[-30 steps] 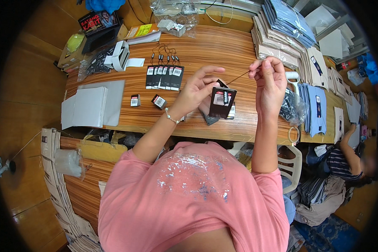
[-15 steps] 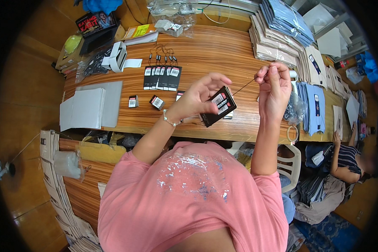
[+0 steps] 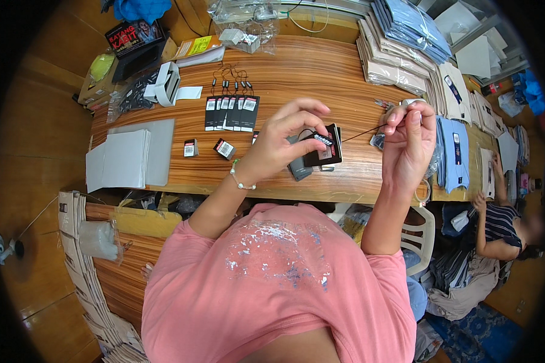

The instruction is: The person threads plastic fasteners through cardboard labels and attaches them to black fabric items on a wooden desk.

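A small black plastic toggle [image 3: 324, 139] on a cord is pinched between the thumb and fingers of my left hand [image 3: 284, 136]. Right beside it is a black hang tag [image 3: 332, 156] with a pale label, partly hidden by my fingertips. A thin dark cord [image 3: 364, 132] runs taut from there to my right hand [image 3: 409, 136], whose thumb and fingertips pinch its far end. Under my left hand lie more dark tags [image 3: 300, 169], mostly covered. Farther left, several black hang tags [image 3: 231, 113] lie fanned out with their cords and toggles stretched away from me.
Small label stacks [image 3: 225, 149] and white paper sheets [image 3: 125, 157] lie on the wooden table [image 3: 309, 66]. A white box [image 3: 165, 83] stands behind them. Folded, bagged garments [image 3: 399, 54] are piled at the right. Another person [image 3: 496, 224] sits at the far right beside a garment heap.
My right hand has moved a little right and down with the cord end. My left fingers have shifted from the tag's face onto the toggle, and the tag has turned more upright.
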{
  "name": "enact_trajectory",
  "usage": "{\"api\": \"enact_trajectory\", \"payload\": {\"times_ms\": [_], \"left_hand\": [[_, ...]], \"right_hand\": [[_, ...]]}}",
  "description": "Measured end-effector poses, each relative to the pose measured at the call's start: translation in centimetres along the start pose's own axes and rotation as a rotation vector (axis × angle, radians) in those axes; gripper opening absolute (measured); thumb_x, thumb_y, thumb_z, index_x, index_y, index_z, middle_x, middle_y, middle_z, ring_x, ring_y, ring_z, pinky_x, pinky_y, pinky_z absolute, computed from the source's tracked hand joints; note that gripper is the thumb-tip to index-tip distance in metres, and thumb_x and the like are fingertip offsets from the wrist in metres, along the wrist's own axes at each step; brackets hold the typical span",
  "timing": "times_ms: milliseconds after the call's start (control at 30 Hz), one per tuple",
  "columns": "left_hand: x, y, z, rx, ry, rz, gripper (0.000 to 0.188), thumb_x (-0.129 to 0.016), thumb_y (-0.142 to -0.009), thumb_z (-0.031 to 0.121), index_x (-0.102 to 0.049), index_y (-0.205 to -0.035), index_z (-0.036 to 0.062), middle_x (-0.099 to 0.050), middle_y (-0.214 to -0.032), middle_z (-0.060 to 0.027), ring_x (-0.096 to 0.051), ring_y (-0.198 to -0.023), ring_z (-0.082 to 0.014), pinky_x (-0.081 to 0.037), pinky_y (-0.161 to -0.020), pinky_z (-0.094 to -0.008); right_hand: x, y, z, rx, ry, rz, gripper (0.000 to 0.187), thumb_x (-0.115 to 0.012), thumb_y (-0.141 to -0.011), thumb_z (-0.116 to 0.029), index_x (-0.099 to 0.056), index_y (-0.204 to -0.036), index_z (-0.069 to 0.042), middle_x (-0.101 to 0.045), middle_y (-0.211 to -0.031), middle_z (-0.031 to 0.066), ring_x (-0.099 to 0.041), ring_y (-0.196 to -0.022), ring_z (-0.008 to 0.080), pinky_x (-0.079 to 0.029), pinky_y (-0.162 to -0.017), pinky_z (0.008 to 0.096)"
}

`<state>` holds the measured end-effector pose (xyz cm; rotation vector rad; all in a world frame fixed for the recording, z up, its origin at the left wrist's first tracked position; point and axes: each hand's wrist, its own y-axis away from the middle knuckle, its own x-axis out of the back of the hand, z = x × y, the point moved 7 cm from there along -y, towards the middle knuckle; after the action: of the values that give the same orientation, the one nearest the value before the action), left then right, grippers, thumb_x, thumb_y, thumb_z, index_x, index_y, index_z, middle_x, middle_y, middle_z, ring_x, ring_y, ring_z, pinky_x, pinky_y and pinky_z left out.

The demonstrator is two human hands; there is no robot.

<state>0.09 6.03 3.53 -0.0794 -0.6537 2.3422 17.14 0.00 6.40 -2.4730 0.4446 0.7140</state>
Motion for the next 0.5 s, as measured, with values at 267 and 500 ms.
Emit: {"api": "enact_trajectory", "payload": {"times_ms": [267,500], "left_hand": [[0.9,-0.6,0.9,0.117,-0.062,0.009,0.016,-0.064,-0.072,-0.005,-0.056,-0.085,0.0005,-0.061,-0.091,-0.0092,-0.058,-0.088,-0.0158,-0.046,-0.078,-0.0275],[1.6,-1.1,-0.5,0.271,0.210,0.064,0.018,-0.057,-0.080,-0.001,-0.051,-0.096,-0.0010,-0.062,-0.090,-0.0067,-0.056,-0.080,-0.0070,-0.046,-0.070,-0.0190]], "right_hand": [[0.0,-0.3,0.6,-0.014,0.047,-0.003,0.012,-0.052,-0.087,-0.009,-0.049,-0.097,-0.002,-0.056,-0.074,0.0105,-0.051,-0.063,0.0138,-0.043,-0.061,0.0248],[0.6,-0.3,0.3,-0.008,0.125,0.062,0.017,-0.054,-0.085,-0.007,-0.050,-0.100,-0.002,-0.060,-0.079,0.0115,-0.056,-0.067,0.0144,-0.047,-0.066,0.0254]]}}
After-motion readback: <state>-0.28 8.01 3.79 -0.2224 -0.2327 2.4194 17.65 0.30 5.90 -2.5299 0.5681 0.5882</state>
